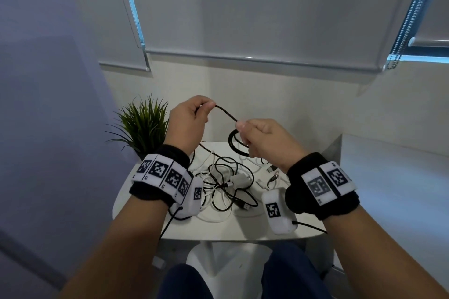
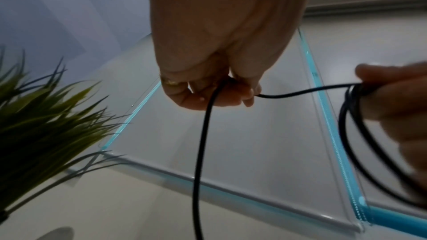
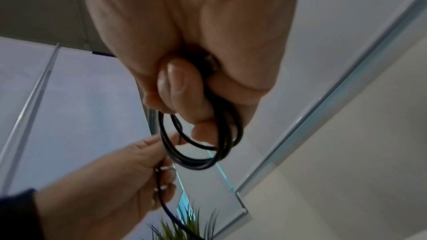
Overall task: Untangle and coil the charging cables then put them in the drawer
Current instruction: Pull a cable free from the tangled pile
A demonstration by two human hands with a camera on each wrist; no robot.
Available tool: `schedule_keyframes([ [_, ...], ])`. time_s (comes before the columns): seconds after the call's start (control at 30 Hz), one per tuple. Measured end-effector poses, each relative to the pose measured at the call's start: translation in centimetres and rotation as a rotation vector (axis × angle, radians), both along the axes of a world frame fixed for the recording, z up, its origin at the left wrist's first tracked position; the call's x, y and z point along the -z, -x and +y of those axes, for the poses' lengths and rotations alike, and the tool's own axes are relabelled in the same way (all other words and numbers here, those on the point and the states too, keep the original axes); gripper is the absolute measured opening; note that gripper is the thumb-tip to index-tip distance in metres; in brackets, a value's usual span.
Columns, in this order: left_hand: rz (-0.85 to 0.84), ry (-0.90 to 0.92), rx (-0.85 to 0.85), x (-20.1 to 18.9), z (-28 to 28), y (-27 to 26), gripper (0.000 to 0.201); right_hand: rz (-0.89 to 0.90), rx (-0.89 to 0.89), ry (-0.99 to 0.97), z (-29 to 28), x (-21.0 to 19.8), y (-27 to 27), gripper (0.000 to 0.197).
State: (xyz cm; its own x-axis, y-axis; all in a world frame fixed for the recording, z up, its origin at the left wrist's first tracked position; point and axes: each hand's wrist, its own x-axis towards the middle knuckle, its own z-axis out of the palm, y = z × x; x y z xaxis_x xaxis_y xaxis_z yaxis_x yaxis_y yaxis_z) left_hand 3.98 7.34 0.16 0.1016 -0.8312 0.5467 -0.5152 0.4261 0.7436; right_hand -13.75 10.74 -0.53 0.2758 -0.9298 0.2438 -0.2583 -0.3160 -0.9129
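Note:
Both hands are raised above a small white table (image 1: pixel 218 230). My right hand (image 1: pixel 264 141) grips a small coil of black cable (image 1: pixel 234 144) (image 3: pixel 196 158) in its curled fingers. From the coil a short span of the same cable (image 1: pixel 226 113) runs up to my left hand (image 1: pixel 192 120), which pinches it between thumb and fingers (image 2: pixel 231 90). Below the left hand the cable hangs straight down (image 2: pixel 201 152) toward the table. A tangle of black and white cables (image 1: pixel 226 187) with a white adapter (image 1: pixel 239 181) lies on the table beneath. No drawer is in view.
A potted green grass plant (image 1: pixel 143 124) stands at the table's back left, close to my left wrist. Loose USB plugs (image 1: pixel 272 172) lie at the table's right. A white ledge (image 1: pixel 393 165) runs along the right. Roller blinds (image 1: pixel 243 7) cover the window behind.

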Motion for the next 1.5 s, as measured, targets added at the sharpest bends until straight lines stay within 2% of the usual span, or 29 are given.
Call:
schedule_keyframes([
  [0.13,-0.042,-0.158,0.024,1.7,-0.5,0.3,0.017,-0.306,-0.001,-0.033,-0.4,-0.6,0.1,0.040],
  [0.2,-0.132,-0.234,0.073,2.5,0.0,0.9,0.023,-0.371,0.030,-0.022,-0.6,-1.1,0.4,0.036],
  [0.3,-0.283,-0.324,0.175,3.1,1.2,2.2,0.028,-0.473,-0.017,-0.033,-0.6,-1.5,0.7,0.030],
  [0.43,-0.320,-0.399,0.317,3.8,2.0,2.8,0.025,-0.587,-0.060,-0.030,-1.1,-1.0,0.7,0.017],
  [0.5,-0.366,-0.445,0.363,4.0,2.1,2.6,0.016,-0.562,-0.011,0.040,-1.5,-0.8,0.8,0.015],
  [0.6,-0.437,-0.462,0.387,3.7,2.5,2.2,0.011,-0.412,0.115,0.156,-1.9,-0.8,1.2,0.022],
  [0.73,-0.506,-0.417,0.254,2.7,2.7,1.2,0.013,-0.119,0.230,0.258,-2.3,-0.6,2.1,0.015],
  [0.87,-0.306,-0.381,0.258,1.6,2.7,1.3,0.014,0.254,0.286,0.269,-2.3,-0.2,2.4,0.014],
  [0.93,-0.251,-0.365,0.269,1.4,2.7,1.5,0.015,0.345,0.266,0.230,-2.3,0.2,2.2,0.014],
  [1.03,-0.289,-0.280,0.216,1.2,2.4,1.3,0.015,0.349,0.202,0.133,-2.0,0.4,2.0,0.016],
  [1.13,-0.372,-0.186,0.155,0.9,1.9,0.9,0.012,0.322,0.152,0.104,-1.3,0.3,2.0,0.028],
  [1.23,-0.391,-0.196,0.149,1.3,1.4,0.7,0.014,0.347,0.087,0.090,-0.9,0.4,1.8,0.033],
  [1.3,-0.394,-0.258,0.142,2.0,1.3,0.8,0.010,0.306,0.115,0.096,-1.0,0.5,1.9,0.035],
  [1.37,-0.470,-0.377,0.132,2.9,1.5,0.7,0.013,0.209,0.166,0.109,-1.2,0.5,2.1,0.037],
  [1.47,-0.626,-0.632,0.165,5.1,1.9,0.4,0.045,0.062,0.204,0.059,-1.6,1.1,2.7,0.036],
  [1.5,-0.659,-0.692,0.186,5.7,2.0,0.5,0.047,0.023,0.224,0.034,-1.8,1.6,3.0,0.035],
])
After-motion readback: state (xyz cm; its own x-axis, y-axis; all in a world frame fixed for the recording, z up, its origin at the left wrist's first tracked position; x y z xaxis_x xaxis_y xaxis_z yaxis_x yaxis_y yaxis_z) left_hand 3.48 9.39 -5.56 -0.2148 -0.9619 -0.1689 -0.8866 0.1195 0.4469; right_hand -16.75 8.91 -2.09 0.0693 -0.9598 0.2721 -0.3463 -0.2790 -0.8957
